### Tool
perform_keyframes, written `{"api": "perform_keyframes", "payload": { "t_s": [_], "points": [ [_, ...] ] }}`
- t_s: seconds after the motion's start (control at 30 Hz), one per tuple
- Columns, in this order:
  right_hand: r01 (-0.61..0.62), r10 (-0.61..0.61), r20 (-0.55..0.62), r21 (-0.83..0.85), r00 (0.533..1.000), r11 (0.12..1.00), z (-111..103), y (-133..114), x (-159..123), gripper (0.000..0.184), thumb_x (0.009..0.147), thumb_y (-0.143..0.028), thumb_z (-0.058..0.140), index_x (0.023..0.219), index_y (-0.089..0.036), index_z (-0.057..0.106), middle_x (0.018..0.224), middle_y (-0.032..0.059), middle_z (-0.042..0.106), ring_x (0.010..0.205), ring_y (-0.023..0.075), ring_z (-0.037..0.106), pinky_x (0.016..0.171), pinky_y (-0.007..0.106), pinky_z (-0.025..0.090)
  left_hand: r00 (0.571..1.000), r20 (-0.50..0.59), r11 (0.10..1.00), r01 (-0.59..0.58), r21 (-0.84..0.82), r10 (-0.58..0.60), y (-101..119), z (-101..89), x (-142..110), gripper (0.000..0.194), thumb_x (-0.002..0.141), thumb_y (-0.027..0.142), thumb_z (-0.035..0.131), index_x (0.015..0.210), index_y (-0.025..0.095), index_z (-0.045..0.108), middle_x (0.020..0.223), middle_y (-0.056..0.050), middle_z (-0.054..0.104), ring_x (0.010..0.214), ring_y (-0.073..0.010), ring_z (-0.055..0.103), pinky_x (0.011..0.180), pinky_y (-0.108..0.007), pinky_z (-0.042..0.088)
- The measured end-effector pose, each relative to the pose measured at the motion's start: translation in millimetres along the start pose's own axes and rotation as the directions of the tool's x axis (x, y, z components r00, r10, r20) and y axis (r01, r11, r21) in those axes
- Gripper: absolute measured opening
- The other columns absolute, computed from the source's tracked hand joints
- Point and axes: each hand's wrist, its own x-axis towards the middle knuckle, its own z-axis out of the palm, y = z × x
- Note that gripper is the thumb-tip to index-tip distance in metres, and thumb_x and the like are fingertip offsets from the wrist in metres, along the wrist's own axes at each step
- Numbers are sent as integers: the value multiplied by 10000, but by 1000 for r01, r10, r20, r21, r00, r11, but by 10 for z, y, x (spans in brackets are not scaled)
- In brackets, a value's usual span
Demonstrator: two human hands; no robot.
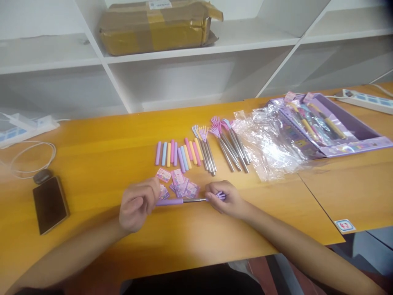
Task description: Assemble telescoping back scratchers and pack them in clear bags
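Note:
A back scratcher with a purple handle [170,202] and a thin metal rod lies level between my two hands. My right hand [226,199] is closed round its head end, and small purple claw fingers show between my own fingers. At the handle's other end, my left hand [138,205] has its fingers curled on it; the exact grip is partly hidden. Just beyond the scratcher lie several small printed cards [181,184]. Loose purple, blue, yellow and pink handle tubes [172,153] form a row farther back. Metal rods with coloured claw heads [230,143] lie to their right.
Crumpled clear plastic bags [270,143] lie beside an open purple box [356,116] with packed scratchers. A phone [50,205] and a white cable [27,143] are at left. Power strips [368,100] stand at both sides. Behind, white shelves hold a taped cardboard box [156,30].

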Motion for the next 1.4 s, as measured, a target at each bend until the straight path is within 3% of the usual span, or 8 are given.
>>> {"api": "perform_keyframes", "payload": {
  "t_s": [0.47, 0.9, 0.97, 1.03, 1.13, 1.2, 1.33, 1.4],
  "points": [
    [-7, 8, 55, -6, 998, 1000, 35, 0, -39, 469, 1074, -394, 562, 689, -236, 345, 542, -56, 452, 492, 84, 355, 509, 247, 285, 1000, -30, 998, -5, -66, 3, -27, 60, -66, 513, 1028, 471, 480, 599, 194, 522, 559, -40, 474, 587, -186, 437, 626, -385, 326],
    [11, -15, 69, 51, 998, 999, 93, 46, -42, 479, 1082, -418, 556, 687, -234, 359, 524, -50, 487, 480, 86, 407, 528, 251, 329, 999, -13, 998, -37, -47, 37, 121, 104, -99, 523, 1027, 501, 486, 599, 201, 494, 538, -32, 465, 563, -180, 414, 606, -371, 321],
    [-21, 15, 70, 82, 997, 996, 62, 50, -25, 479, 1072, -426, 583, 692, -237, 359, 496, -60, 490, 446, 82, 411, 514, 246, 338, 997, -6, 997, -72, 2, 72, 100, 87, -69, 508, 1044, 488, 445, 626, 204, 504, 570, -34, 477, 594, -190, 436, 636, -373, 348],
    [-78, 74, 39, 108, 997, 991, 21, 24, 23, 500, 1048, -461, 622, 697, -242, 342, 480, -72, 487, 400, 74, 405, 472, 236, 318, 996, 65, 982, -79, 174, 68, 101, 66, 27, 456, 1070, 444, 407, 712, 210, 564, 669, -47, 554, 672, -211, 504, 698, -379, 403],
    [-132, 138, -51, 113, 989, 985, -46, -106, 175, 505, 1024, -513, 650, 708, -244, 362, 461, -84, 480, 358, 72, 399, 421, 227, 264, 963, 246, 794, -63, 604, -111, 152, 49, 246, 246, 1054, 404, 526, 1097, 216, 679, 1046, -110, 711, 949, -270, 629, 875, -412, 476],
    [-150, 159, -80, 105, 984, 983, -102, -265, 334, 491, 1028, -522, 640, 716, -243, 384, 435, -91, 471, 350, 73, 386, 420, 226, 269, 938, 286, 597, -116, 794, -198, 194, 54, 376, 343, 1021, 420, 621, 1291, 210, 645, 1227, -145, 710, 1092, -314, 639, 956, -444, 478],
    [-197, 198, 136, -23, 971, 980, -298, -723, 732, 401, 1046, -522, 601, 803, -230, 474, 533, -62, 571, 433, 100, 521, 486, 244, 416, 912, 324, 363, -221, 905, -252, 335, 43, 541, 256, 1078, 350, 526, 1241, 205, 659, 1109, -120, 726, 988, -295, 668, 840, -397, 493],
    [-80, 128, 194, -236, 973, 968, -410, -963, 915, 313, 1029, -516, 631, 991, -210, 579, 793, 8, 701, 646, 142, 660, 621, 284, 523, 895, 323, 309, -227, 923, -307, 489, 10, 610, 218, 1095, 306, 476, 1196, 217, 648, 1045, -86, 720, 915, -264, 671, 776, -366, 488]
  ]
}}
